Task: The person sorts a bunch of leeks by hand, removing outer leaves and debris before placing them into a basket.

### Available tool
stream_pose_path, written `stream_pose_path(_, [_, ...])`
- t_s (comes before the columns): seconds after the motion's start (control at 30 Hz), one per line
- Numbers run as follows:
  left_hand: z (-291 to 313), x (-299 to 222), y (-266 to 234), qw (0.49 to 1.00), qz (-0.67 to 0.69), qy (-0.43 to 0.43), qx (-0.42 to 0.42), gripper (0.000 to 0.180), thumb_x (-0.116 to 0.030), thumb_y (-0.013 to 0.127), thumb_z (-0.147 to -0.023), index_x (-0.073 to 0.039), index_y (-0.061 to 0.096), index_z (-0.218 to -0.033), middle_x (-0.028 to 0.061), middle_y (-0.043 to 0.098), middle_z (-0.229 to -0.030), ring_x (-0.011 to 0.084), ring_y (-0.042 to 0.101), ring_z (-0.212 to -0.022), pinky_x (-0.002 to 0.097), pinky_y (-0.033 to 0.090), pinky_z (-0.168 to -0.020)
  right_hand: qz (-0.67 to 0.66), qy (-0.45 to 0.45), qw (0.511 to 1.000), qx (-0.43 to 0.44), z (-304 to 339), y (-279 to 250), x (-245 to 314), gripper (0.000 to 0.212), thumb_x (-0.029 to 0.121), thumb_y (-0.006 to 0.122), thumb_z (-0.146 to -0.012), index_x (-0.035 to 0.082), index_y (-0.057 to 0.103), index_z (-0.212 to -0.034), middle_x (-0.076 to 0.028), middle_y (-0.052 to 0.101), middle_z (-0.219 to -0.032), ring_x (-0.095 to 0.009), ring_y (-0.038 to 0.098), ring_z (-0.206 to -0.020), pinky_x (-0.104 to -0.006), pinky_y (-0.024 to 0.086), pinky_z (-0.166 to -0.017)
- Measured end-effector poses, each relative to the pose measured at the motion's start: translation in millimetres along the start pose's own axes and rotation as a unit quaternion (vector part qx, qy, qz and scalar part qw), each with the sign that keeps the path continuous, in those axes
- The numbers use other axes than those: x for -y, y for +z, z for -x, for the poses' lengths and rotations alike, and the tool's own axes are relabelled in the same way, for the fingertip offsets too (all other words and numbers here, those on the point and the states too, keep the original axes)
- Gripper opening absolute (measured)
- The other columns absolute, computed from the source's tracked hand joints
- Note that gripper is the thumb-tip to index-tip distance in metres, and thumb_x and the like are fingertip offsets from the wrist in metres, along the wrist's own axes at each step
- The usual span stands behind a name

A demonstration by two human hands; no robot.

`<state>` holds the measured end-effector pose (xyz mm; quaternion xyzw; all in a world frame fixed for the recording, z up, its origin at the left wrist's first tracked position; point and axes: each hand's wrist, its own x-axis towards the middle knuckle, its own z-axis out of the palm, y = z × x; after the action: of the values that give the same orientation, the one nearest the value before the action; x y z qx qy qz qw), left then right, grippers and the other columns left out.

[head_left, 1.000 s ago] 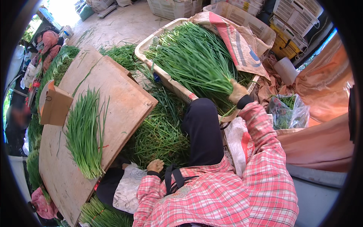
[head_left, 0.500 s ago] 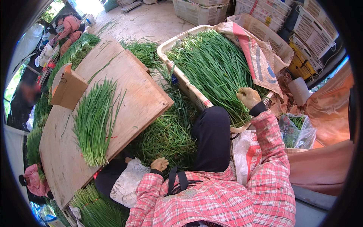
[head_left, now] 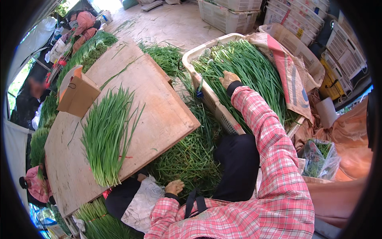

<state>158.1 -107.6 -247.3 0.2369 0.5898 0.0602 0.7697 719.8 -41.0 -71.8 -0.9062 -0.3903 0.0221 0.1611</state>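
My right hand (head_left: 229, 79) is over the left part of a cream plastic crate (head_left: 218, 108) heaped with long green garlic chives (head_left: 250, 71). Its fingers are slightly apart and touch or hover just above the leaves; which of the two I cannot tell. Low by my lap, my left hand (head_left: 174, 187) is held empty with loosely bent fingers, near a pile of loose green trimmings (head_left: 189, 165). On the wooden board (head_left: 159, 119) to my left lies a loose bunch of chives (head_left: 107, 133), cut ends toward me.
A cardboard box (head_left: 78, 95) stands on the board. Tied chives (head_left: 95, 217) lie below its near edge. A paper sack (head_left: 284, 65) covers the crate's right side. Stacked crates (head_left: 230, 18) stand behind. Two people in pink (head_left: 84, 24) are at the left.
My right hand has moved left and away from me, from the crate's near right end to its left part. The whole view has shifted a little. My left hand stays by my lap.
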Motion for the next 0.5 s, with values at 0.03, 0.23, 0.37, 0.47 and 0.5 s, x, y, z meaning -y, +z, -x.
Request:
stream_pose_path(0.03, [2, 1, 0, 1.0, -0.018, 0.009, 0.0, 0.04, -0.018, 0.051, -0.086, 0.004, 0.045, -0.119, 0.0216, 0.055, -0.112, 0.034, 0.06, -0.092, 0.0365, 0.053, -0.071, 0.011, 0.02, 1.0, 0.017, -1, 2, 8, 0.029, 0.031, 0.057, -0.076, 0.005, 0.061, -0.089, -0.016, 0.063, -0.095, -0.029, 0.06, -0.091, -0.0373, 0.047, -0.079])
stream_pose_path(0.23, [-13, 7, -17, 0.998, 0.03, 0.001, 0.055, 0.044, -0.02, 0.051, -0.087, 0.005, 0.039, -0.121, 0.027, 0.047, -0.119, 0.039, 0.052, -0.106, 0.0451, 0.049, -0.081, -0.038, 0.079, 0.993, 0.075, -11, -18, 18, 0.043, 0.038, 0.062, -0.07, 0.012, 0.064, -0.105, -0.013, 0.063, -0.1, -0.026, 0.058, -0.097, -0.0343, 0.044, -0.086])
stream_pose_path(0.37, [-17, 7, -9, 0.999, 0.014, 0.014, 0.04, 0.041, -0.017, 0.048, -0.087, 0.006, 0.039, -0.121, 0.0291, 0.047, -0.118, 0.0404, 0.052, -0.104, 0.0467, 0.05, -0.08, -0.308, 0.014, 0.948, 0.079, -29, -34, 3, 0.04, 0.027, 0.073, -0.065, -0.001, 0.066, -0.092, -0.013, 0.066, -0.083, -0.02, 0.062, -0.082, -0.0285, 0.045, -0.08])
stream_pose_path(0.47, [-18, 3, -13, 0.99, 0.094, 0.002, 0.101, 0.039, -0.016, 0.049, -0.087, 0.005, 0.041, -0.119, 0.028, 0.051, -0.113, 0.0385, 0.056, -0.097, 0.0438, 0.052, -0.076, -0.423, 0.044, 0.888, 0.175, -31, -73, -6, 0.026, 0.023, 0.07, -0.071, 0.001, 0.066, -0.085, -0.005, 0.063, -0.07, -0.008, 0.043, -0.044, -0.0227, 0.036, -0.042])
stream_pose_path(0.5, [-17, 5, -12, 0.991, 0.09, 0.022, 0.098, 0.038, -0.016, 0.05, -0.086, 0.005, 0.042, -0.118, 0.0275, 0.053, -0.111, 0.0376, 0.058, -0.095, 0.0421, 0.052, -0.074, -0.524, 0.027, 0.831, 0.184, -25, -85, -7, 0.021, 0.019, 0.067, -0.074, 0.003, 0.064, -0.087, -0.001, 0.059, -0.062, -0.002, 0.031, -0.038, -0.0193, 0.023, -0.035])
